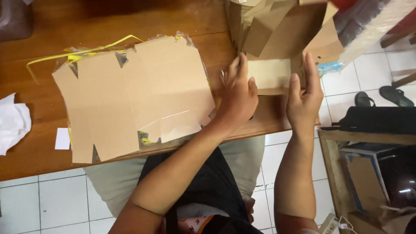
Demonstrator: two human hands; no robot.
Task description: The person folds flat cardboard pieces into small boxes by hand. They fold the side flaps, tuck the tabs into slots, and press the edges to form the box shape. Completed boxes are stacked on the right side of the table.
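A part-folded brown cardboard box (277, 34) stands at the table's far right. Its lower flap (271, 74) lies between my two hands. My left hand (238, 93) rests flat against the flap's left side, fingers pointing up. My right hand (303, 97) presses its flat palm against the flap's right side. Neither hand is closed around anything. A stack of flat cardboard blanks (134, 97) in clear plastic wrap lies to the left of my left hand.
The wooden table (39, 164) has a crumpled white cloth (13, 121) and a small white paper slip (63, 138) at its left. A yellow strap (78, 54) lies behind the stack. Right of the table are a wooden crate (368, 173), sandals (381, 97) and white floor tiles.
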